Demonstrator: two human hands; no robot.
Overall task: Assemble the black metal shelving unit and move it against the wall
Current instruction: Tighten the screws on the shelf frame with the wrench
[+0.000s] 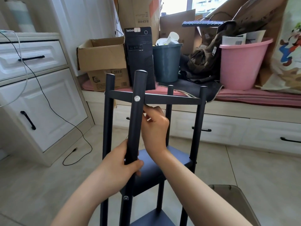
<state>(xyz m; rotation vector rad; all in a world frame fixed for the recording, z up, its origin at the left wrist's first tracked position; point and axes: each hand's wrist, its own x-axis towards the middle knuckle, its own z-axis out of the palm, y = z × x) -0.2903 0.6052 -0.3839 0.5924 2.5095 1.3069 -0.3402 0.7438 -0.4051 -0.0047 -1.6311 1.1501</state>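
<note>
Shelving unit stands mid-frame, near post upright; left hand grips post low, right hand pinches beside upper screw.

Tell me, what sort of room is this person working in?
Probably a spare room at home, used for storage. White cabinets line the wall, and a cushioned window seat is piled with cardboard boxes, a computer tower and a pink tub.

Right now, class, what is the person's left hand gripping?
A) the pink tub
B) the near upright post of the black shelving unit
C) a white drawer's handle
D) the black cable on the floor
B: the left hand wraps around the near post, below its silver screw.
</note>
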